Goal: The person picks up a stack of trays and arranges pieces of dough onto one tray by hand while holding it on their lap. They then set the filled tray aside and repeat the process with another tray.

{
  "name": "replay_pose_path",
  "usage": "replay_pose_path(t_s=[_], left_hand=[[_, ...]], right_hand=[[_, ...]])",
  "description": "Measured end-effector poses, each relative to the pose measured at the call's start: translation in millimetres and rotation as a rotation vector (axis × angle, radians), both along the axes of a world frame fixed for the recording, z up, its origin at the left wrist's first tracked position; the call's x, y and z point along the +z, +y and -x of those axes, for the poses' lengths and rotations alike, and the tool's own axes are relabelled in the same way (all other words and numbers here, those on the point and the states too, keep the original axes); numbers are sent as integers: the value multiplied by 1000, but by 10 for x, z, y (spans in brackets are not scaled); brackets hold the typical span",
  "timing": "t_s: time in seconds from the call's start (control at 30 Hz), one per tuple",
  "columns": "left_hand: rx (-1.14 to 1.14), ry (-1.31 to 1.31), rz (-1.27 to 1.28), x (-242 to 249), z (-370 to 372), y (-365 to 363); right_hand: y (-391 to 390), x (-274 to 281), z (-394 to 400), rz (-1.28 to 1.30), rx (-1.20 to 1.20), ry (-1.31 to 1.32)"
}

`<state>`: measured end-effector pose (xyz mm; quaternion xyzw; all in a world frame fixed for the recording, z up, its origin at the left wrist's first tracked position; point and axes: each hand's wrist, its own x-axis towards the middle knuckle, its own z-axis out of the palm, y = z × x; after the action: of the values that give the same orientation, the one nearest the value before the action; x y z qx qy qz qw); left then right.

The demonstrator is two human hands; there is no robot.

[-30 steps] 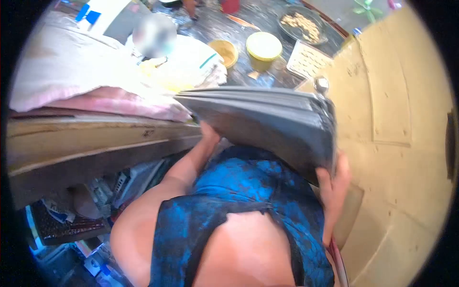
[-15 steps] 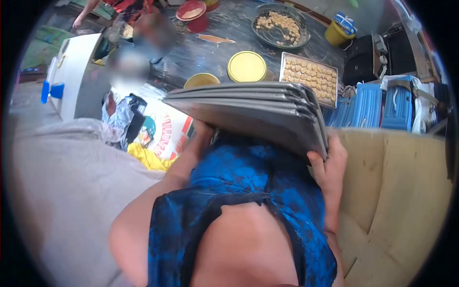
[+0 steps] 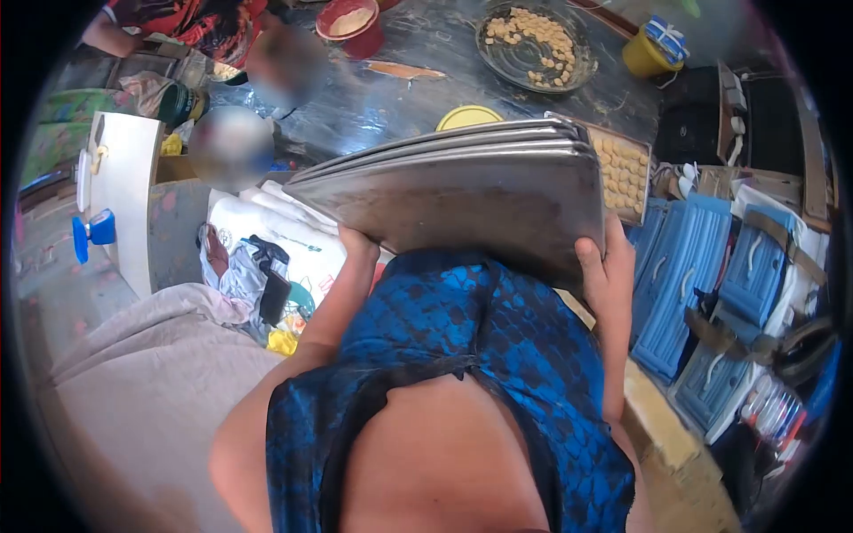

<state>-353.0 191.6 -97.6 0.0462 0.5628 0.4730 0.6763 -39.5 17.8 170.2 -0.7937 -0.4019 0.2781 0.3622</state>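
Centrally, a stack of metal trays (image 3: 462, 200) lies between the two hands, its broad dark face turned toward the wearer and its layered rims along the top. The stack is tilted, just above the lap of the blue and black garment (image 3: 426, 311).

The left hand (image 3: 358, 253) is at the lower left part of the stack, against its near side; it has hold of the trays there, though most of its fingers are hidden, so how far they curl cannot be told. The right hand (image 3: 606, 266) clasps the lower right edge, thumb on the near face and the fingers at the outer side, closed about the thickness of the stack. Both hands therefore sit below the layered rims, with most of the dark face spanning the space from one to the other.

Beyond the stack is a dark table (image 3: 418, 93). On it, a yellow lid (image 3: 469, 116) shows partly behind the trays, and a rectangular tray with rows of small pale pieces (image 3: 626, 169) shows past their right end. Farther away are a round dark pan (image 3: 533, 80) with similar loose pieces, a red tub (image 3: 360, 40) with pale contents and a yellow bucket (image 3: 647, 55). Blue ribbed cases (image 3: 680, 289) stand to the right; a greyish cloth (image 3: 169, 400) spreads at the left. Another person's arm (image 3: 111, 37) shows at the upper left.
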Motion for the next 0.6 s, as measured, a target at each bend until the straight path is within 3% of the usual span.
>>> replay_pose_path(t_s=[0.07, 0.23, 0.33, 0.4, 0.47, 0.5, 0.53, 0.57, 0.6], left_hand=[[-107, 46, -116, 38, -3, 164], [-67, 84, -156, 0, -188, 591], [-61, 58, -75, 256, -533, 755], [-77, 27, -52, 439, -709, 882], [-115, 130, -45, 385, -772, 1021], [-172, 139, -97, 131, -661, 1041], [-115, 131, 42, 109, -657, 1025], [-60, 108, 162, 194, -712, 1132], [-95, 202, 106, 439, -859, 1161]], right_hand=[[112, -167, -120, -16, -8, 28], [436, -586, -523, -181, -89, 162], [730, -782, -894, -137, -115, 70], [899, -956, -1159, -114, -133, -178], [954, -1230, -1507, -21, -151, -128], [958, -1352, -1688, 49, -173, -43], [997, -1415, -1791, 122, -195, 40], [1122, -1341, -1766, 97, -208, 171], [1225, -1322, -1729, 58, -242, 293]])
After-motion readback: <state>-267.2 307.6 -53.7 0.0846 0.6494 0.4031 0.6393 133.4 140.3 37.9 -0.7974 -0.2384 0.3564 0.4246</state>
